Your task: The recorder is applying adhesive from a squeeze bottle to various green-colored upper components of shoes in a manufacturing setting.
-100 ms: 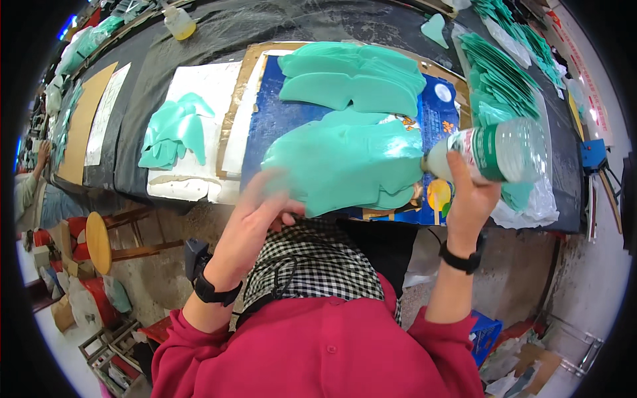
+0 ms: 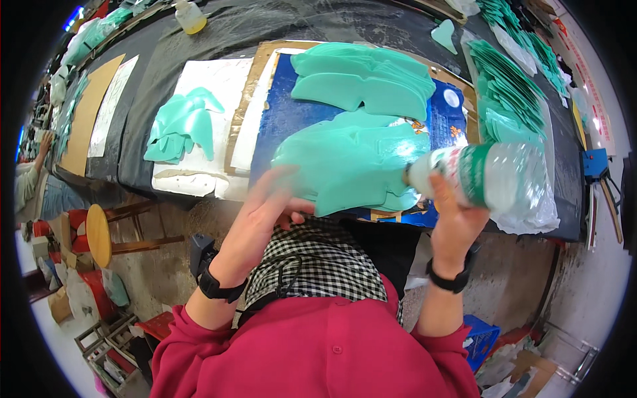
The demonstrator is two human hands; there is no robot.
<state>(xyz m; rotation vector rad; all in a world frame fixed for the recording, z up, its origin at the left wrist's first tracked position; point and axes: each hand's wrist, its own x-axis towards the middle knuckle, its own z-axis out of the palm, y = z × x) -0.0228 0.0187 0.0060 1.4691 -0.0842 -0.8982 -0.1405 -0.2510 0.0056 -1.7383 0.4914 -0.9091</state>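
Note:
In my right hand point(image 2: 459, 222) is a clear plastic bottle point(image 2: 507, 178) with a green and white label. It lies almost sideways, its mouth pointing left at the right edge of a spread of thin mint-green cut pieces point(image 2: 352, 159). My left hand point(image 2: 269, 205) is at the near left edge of these pieces, fingers apart and partly smeared by motion; I see nothing held in it. Beneath the pieces lies a blue printed board point(image 2: 265, 142). A fanned stack of similar green pieces point(image 2: 361, 93) rests on the board's far side.
To the left, a small green pile point(image 2: 182, 129) lies on a white sheet point(image 2: 222, 73). More stacked green pieces point(image 2: 507, 86) stand at the right on clear plastic. A small bottle of yellow liquid point(image 2: 191, 18) is at the back. A wooden stool point(image 2: 99, 235) stands lower left; another person's hand point(image 2: 45, 142) shows far left.
My right hand has brought the bottle left and nearer me, its mouth now over the right edge of the green pieces. My left hand has shifted only slightly; the whole view has moved a little.

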